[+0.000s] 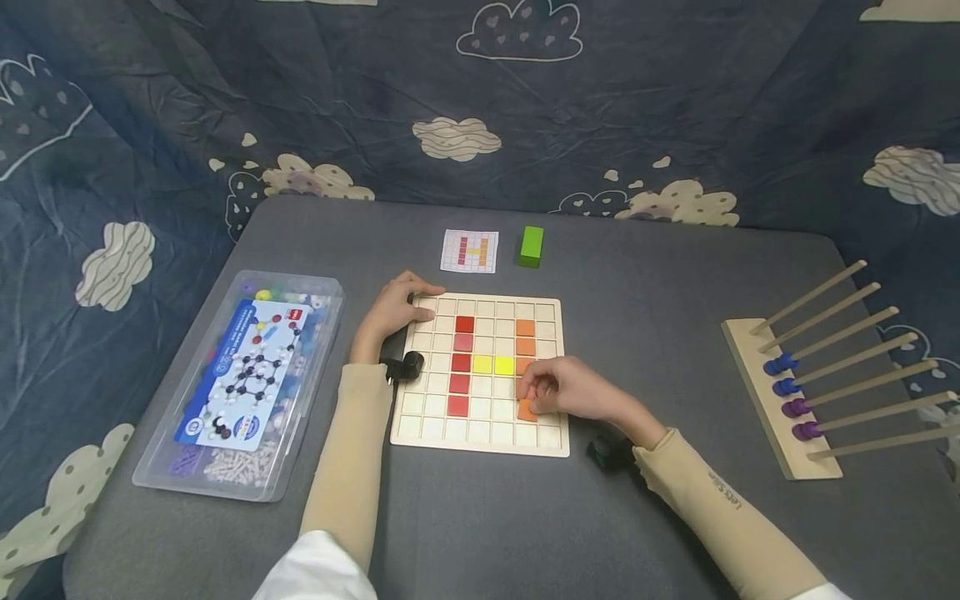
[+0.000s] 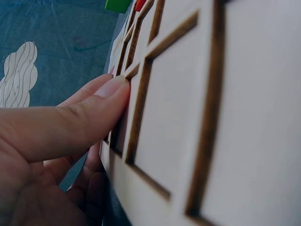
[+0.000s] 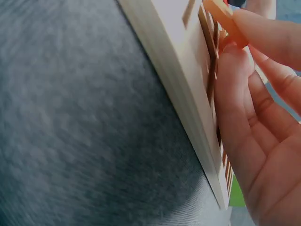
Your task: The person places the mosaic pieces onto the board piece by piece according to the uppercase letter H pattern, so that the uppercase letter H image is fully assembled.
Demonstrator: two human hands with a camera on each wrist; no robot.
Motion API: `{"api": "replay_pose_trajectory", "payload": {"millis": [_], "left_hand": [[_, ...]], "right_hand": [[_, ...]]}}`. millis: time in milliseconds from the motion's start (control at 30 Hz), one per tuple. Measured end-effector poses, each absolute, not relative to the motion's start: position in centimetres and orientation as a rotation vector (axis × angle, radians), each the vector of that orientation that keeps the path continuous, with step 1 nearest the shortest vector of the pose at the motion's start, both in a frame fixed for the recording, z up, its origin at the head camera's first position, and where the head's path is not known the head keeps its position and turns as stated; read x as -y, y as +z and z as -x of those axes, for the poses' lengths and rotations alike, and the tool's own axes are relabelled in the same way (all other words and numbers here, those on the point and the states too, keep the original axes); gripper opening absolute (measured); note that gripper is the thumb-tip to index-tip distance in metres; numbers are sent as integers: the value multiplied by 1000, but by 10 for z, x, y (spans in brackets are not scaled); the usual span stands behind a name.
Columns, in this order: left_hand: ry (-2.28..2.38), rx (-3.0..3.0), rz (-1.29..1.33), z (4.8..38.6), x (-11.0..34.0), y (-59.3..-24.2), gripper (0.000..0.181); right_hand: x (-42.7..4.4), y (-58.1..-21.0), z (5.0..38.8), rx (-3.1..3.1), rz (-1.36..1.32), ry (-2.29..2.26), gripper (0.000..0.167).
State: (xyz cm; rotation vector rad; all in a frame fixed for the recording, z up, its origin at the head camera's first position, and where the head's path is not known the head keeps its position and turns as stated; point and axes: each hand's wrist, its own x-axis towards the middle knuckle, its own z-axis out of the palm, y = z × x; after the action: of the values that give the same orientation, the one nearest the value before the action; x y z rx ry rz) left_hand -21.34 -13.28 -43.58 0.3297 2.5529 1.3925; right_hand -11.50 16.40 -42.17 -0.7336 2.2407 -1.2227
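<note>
A wooden grid board [image 1: 480, 429] lies on the grey table, with square tiles in its cells. Red tiles [image 1: 461, 362] form a column on the left, orange tiles [image 1: 525, 327] one on the right, and two yellow tiles [image 1: 505, 366] lie between. At the board's far left corner my left hand [image 1: 392, 310] holds the edge; thumb [image 2: 101, 101] on the face, fingers along the side. My right hand [image 1: 573, 387] pinches an orange tile [image 3: 223, 19] between thumb and finger, over the lower right cells. That tile looks tilted in the right wrist view. Fingers partly cover the orange column.
Beyond the board lie a pattern card [image 1: 470, 251] and a green block [image 1: 531, 247]. A clear plastic case [image 1: 300, 433] of molecule-model parts is on the left. At the right stands a wooden peg rack [image 1: 787, 408] with blue and purple beads.
</note>
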Motion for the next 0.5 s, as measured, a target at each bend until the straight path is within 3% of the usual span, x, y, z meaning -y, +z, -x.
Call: {"api": "replay_pose_trajectory", "payload": {"millis": [267,500], "left_hand": [[1393,-2552,-325,214,132,-436,40],[1390,-2553,-325,215,132,-437,40]], "right_hand": [[-160,-419,110,-2348,807,-1153,22],[-163,-420,112,-2369,799,-1189,16]]}}
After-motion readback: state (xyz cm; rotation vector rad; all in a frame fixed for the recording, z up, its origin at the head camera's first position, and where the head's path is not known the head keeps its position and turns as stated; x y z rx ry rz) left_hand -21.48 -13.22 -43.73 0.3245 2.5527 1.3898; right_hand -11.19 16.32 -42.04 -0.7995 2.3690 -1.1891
